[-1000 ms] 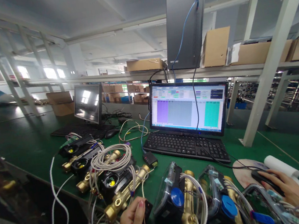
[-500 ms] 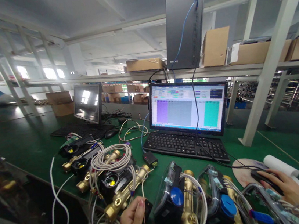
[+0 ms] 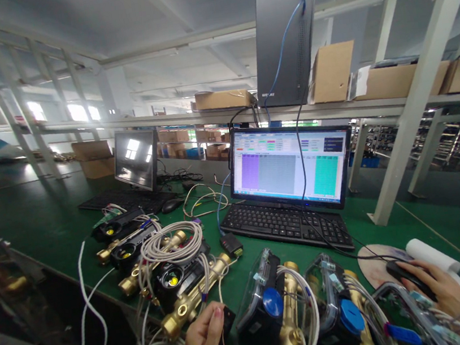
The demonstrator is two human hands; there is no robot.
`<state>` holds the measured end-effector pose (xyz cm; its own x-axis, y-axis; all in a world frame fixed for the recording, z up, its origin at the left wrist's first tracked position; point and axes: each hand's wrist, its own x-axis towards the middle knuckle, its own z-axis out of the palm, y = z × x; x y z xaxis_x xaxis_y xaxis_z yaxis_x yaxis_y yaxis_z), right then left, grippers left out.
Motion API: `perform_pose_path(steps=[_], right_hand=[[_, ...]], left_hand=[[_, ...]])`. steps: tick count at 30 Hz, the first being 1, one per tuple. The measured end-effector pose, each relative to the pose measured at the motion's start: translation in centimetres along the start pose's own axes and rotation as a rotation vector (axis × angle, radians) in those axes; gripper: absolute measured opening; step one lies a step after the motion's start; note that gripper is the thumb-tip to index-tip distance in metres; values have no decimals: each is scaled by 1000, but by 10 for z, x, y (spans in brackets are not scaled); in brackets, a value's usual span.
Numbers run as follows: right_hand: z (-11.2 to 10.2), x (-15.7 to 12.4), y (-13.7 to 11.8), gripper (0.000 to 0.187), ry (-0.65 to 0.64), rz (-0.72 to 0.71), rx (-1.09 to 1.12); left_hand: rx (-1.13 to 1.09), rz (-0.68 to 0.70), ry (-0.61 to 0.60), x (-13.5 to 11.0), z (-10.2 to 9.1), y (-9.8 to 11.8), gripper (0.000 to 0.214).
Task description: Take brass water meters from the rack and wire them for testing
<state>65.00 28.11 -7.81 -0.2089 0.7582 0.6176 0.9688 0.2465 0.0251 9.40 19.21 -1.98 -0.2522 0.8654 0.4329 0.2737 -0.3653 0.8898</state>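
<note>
At the bench's front edge my left hand (image 3: pixel 203 342) is closed, thumb against fingers, pinching a small black block (image 3: pixel 229 321) with thin wires hanging below it. My right hand (image 3: pixel 447 290) rests over a black computer mouse (image 3: pixel 410 279) on a round mouse pad (image 3: pixel 374 266), fingers curved around it. Between the hands stand several brass meters with clear-lidded black housings; one has a blue cap (image 3: pixel 273 302), and another blue cap (image 3: pixel 353 315) sits to its right. A lit monitor (image 3: pixel 278 168) stands behind a black keyboard (image 3: pixel 284 223).
Left of my left hand lie brass meters (image 3: pixel 182 316) with open black housings and a coil of grey cable (image 3: pixel 171 243). A dark monitor (image 3: pixel 136 160) stands farther back. A white paper roll (image 3: pixel 432 255) lies beside the mouse pad. Cardboard boxes (image 3: pixel 222 100) and a computer tower (image 3: pixel 280 40) sit on the shelf above.
Small coloured fields near the top of the lit screen look different. Both hands and the meters have stayed in place.
</note>
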Motion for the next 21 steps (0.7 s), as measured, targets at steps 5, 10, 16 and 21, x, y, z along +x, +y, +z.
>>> perform_pose_path(steps=[5,10,16,21], right_hand=[[0,-1,-2,48,5,3,21],[-6,-1,-9,50,-21,47,20],[-13,5,-14,51,-7,97,47],[-25,4,-21,55,74,170,71]], left_hand=[[-10,-10,-6,-1,0,-3,38],[-30,-28,-26,-3,0,-6,38],[-46,-23,-31,-2,1,0,38],[-57,-37,-25,-2,1,2,38]])
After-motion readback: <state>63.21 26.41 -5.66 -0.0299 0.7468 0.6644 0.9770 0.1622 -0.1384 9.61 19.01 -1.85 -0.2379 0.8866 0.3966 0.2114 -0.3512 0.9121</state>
